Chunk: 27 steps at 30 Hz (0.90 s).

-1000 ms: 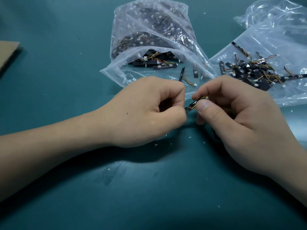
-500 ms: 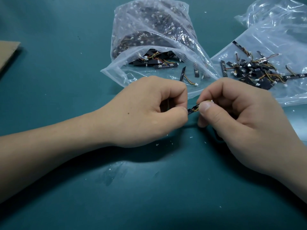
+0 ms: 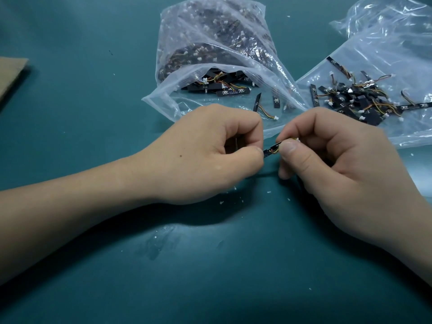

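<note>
black strip (image 3: 268,153), small and narrow with thin orange and yellow wires at its right end, is held between both hands over the desk (image 3: 93,265), a little in front of the bags. left hand (image 3: 210,155) pinches the strip's left end between thumb and curled forefinger, with the other fingers tucked under, so most of that end is hidden in the grip. right hand (image 3: 339,164) pinches the wired end between thumb tip and forefinger, its remaining fingers curled down toward the desk. only a short piece of the strip shows in the gap between the two hands. small white crumbs (image 3: 268,192) lie scattered on the green desk below and around the hands. just behind the hands lies an open clear bag (image 3: 210,43) stuffed with many more such strips, a few showing at its mouth. to the right a second clear bag (image 3: 385,54) lies flat with a loose pile (image 3: 360,99) of strips and wires; whether they lie on it or inside it i cannot tell. far left, a piece of brown cardboard (image 3: 11,76) lies at the edge.
</note>
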Available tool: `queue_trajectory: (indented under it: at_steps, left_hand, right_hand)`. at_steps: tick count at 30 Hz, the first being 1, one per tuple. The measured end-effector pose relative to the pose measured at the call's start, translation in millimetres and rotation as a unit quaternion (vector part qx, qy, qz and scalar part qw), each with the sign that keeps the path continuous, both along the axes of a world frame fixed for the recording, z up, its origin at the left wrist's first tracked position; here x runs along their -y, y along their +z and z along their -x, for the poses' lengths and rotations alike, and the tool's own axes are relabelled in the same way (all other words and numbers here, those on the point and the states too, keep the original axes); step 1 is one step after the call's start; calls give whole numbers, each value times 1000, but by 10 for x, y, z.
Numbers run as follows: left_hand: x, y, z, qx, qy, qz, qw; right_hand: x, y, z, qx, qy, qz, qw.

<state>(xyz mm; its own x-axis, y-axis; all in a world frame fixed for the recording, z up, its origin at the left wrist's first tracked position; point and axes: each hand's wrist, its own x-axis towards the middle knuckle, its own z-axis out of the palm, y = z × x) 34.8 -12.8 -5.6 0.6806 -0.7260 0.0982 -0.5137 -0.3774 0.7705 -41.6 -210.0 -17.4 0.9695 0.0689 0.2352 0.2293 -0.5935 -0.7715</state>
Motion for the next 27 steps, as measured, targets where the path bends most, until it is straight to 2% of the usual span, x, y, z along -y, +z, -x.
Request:
queue_trajectory:
  at_steps: [17, 27]
  left_hand:
    - [8, -10, -14, -30, 5, 15, 999]
    - [7, -3, -13, -24, 8, 8, 1000]
  right_hand:
    - [-12, 14, 12, 13, -16, -11, 1000]
    - [-15, 17, 7, 12, -12, 14, 1000]
